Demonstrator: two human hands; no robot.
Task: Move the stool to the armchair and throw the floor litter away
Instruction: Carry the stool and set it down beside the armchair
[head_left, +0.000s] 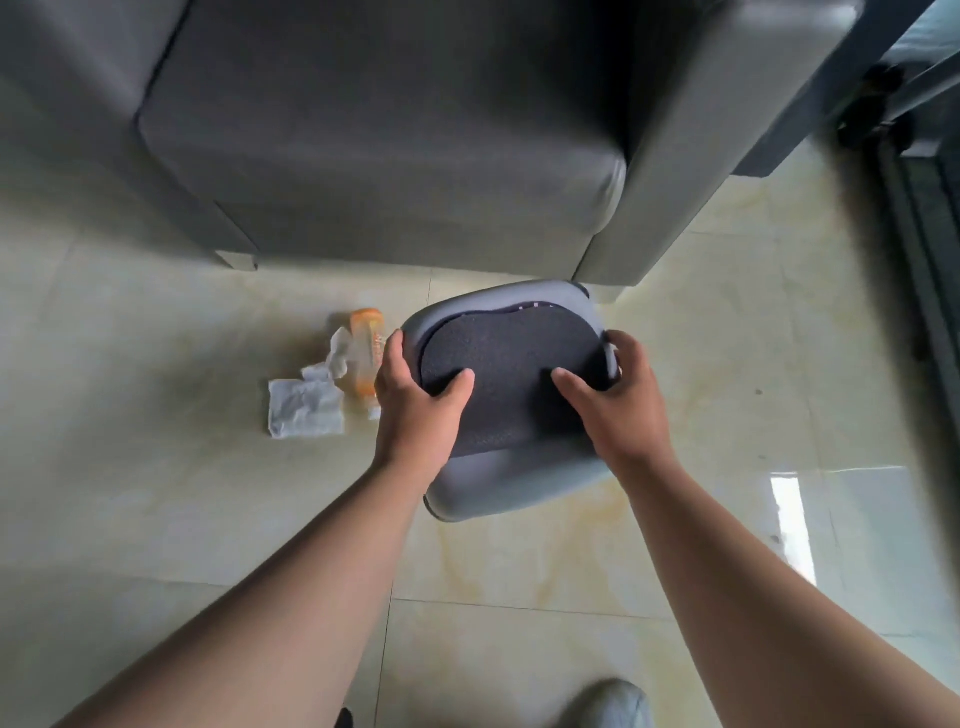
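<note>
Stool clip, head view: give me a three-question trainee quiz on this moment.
1. True or false: both hands grip the stool.
2. What lies left of the stool? A) bottle and tissue B) a shoe C) a cup
3. What stands just beyond the stool?

Key: 1. True: left hand and right hand hold its sides. 2. A. 3. The armchair.

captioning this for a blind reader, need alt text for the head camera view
Both hands, left hand and right hand, grip the sides of a grey stool on the tiled floor before a grey armchair. A crumpled tissue and an orange-capped bottle lie left of it.
</note>
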